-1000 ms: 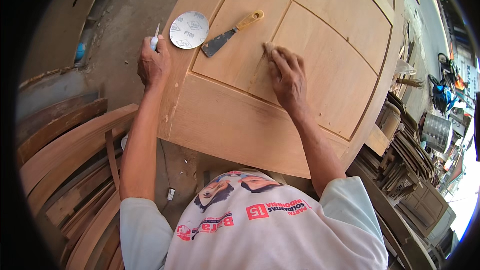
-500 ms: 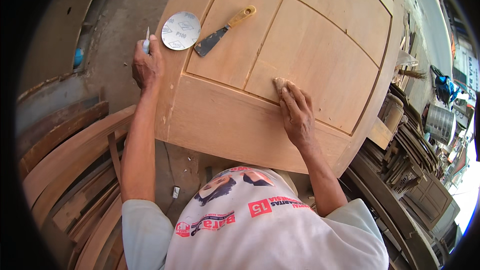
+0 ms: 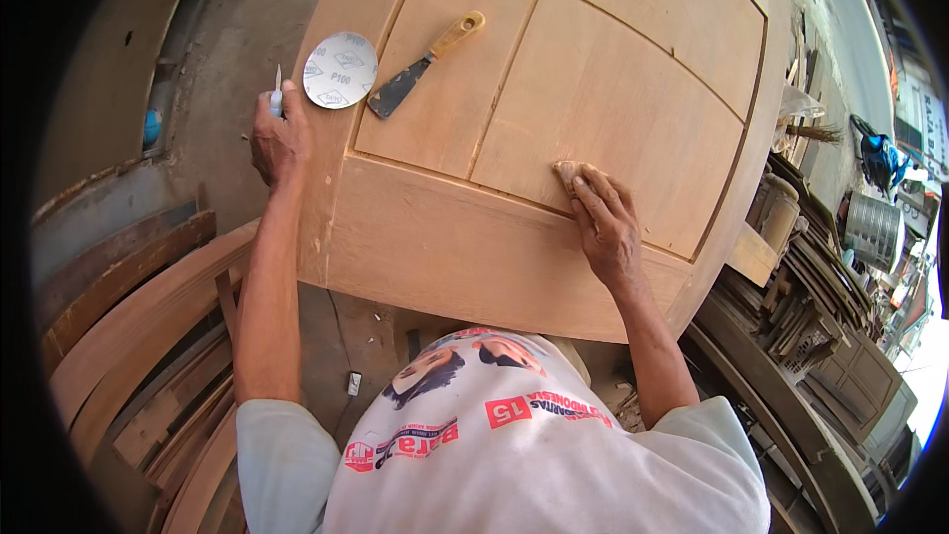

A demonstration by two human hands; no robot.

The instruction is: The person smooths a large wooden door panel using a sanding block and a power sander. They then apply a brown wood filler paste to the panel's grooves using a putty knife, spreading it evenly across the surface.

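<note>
A folded scrap of sandpaper (image 3: 570,174) is lying in the panel groove of the wooden door (image 3: 633,89), the right hand (image 3: 605,227) pressing it with fingers together; following the groove suits it. The left hand (image 3: 280,143) is gripping the door's edge, clamped on a small tube (image 3: 277,97).

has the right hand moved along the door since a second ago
Yes. The right hand, pressing a sandpaper piece, has slid toward the person along the wooden door, away from the putty knife and closer to the door's near rail.
</note>
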